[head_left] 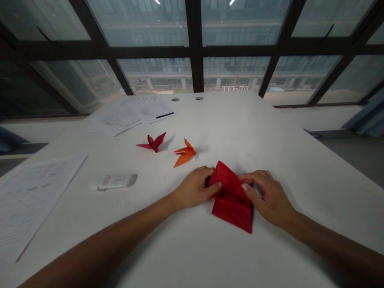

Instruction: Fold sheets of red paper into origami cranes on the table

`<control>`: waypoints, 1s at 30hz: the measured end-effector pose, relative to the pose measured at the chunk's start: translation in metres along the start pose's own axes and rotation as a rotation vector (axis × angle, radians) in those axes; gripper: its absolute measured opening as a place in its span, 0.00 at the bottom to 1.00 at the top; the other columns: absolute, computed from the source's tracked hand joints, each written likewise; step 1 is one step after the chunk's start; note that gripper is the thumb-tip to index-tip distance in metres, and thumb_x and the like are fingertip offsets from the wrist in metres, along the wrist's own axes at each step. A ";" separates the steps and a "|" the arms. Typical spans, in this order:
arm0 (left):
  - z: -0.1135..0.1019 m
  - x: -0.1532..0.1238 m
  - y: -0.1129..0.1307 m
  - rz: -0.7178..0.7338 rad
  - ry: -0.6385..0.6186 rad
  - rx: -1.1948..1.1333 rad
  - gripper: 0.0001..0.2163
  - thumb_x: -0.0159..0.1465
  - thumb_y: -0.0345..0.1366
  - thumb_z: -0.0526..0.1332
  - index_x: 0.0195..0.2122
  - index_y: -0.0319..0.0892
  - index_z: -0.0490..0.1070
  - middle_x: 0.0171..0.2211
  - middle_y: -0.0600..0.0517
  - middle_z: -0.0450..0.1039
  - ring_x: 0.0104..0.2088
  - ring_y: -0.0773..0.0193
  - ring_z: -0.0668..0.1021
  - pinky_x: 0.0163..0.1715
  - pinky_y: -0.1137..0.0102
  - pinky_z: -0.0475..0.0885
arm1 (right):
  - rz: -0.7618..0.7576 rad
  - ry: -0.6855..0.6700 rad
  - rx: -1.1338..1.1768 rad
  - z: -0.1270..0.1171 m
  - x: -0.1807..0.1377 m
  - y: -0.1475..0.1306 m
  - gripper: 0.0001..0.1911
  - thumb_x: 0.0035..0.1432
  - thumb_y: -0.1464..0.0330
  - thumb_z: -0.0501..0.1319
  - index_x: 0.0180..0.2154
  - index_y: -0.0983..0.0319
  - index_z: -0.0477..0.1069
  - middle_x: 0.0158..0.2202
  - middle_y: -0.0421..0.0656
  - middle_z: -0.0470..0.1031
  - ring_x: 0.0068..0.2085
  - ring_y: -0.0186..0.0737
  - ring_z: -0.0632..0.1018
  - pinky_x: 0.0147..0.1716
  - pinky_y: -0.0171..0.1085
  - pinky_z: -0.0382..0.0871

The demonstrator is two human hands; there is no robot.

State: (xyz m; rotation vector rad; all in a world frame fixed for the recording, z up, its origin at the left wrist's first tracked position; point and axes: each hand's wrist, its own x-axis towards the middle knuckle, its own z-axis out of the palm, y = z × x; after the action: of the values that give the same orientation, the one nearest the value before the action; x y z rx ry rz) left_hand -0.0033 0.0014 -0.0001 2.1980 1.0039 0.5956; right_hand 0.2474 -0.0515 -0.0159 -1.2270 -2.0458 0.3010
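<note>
A partly folded sheet of red origami paper is held just above or on the white table, in front of me. My left hand pinches its left edge, thumb on top and fingers behind. At the paper's right edge is my right hand, its thumb and fingertips closed on the border. Beyond my hands lie an orange folded paper crane and, farther left, a red paper crane with its wings spread.
A small white packet with printing lies left of my left arm. Printed sheets overlap at the table's far left, and another written sheet lies at the near left. Two round holes pierce the far edge, below dark-framed windows.
</note>
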 end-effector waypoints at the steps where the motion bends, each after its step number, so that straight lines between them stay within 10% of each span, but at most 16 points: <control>1: -0.001 0.000 0.000 -0.019 0.011 -0.040 0.07 0.67 0.39 0.62 0.39 0.41 0.72 0.35 0.52 0.75 0.34 0.62 0.75 0.36 0.68 0.69 | -0.023 -0.017 0.003 0.000 0.000 0.000 0.07 0.70 0.65 0.58 0.45 0.58 0.74 0.35 0.41 0.79 0.38 0.44 0.78 0.45 0.47 0.66; 17: 0.002 0.002 -0.002 -0.151 0.104 -0.208 0.06 0.67 0.38 0.61 0.39 0.42 0.73 0.25 0.59 0.67 0.26 0.68 0.68 0.27 0.72 0.61 | -0.365 -0.268 -0.165 0.005 -0.005 -0.011 0.20 0.70 0.63 0.61 0.59 0.62 0.72 0.45 0.48 0.79 0.46 0.48 0.75 0.56 0.55 0.60; 30: 0.003 0.003 -0.006 -0.110 0.167 -0.223 0.10 0.72 0.41 0.55 0.47 0.43 0.72 0.27 0.58 0.66 0.28 0.66 0.68 0.31 0.71 0.63 | -0.350 -0.218 -0.146 0.008 -0.005 -0.011 0.10 0.69 0.67 0.62 0.47 0.60 0.79 0.40 0.45 0.80 0.44 0.45 0.76 0.52 0.53 0.63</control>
State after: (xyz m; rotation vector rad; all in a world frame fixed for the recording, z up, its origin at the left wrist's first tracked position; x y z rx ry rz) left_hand -0.0027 0.0058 -0.0063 1.9100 1.0798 0.8099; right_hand 0.2361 -0.0600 -0.0180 -0.9265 -2.4611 0.1231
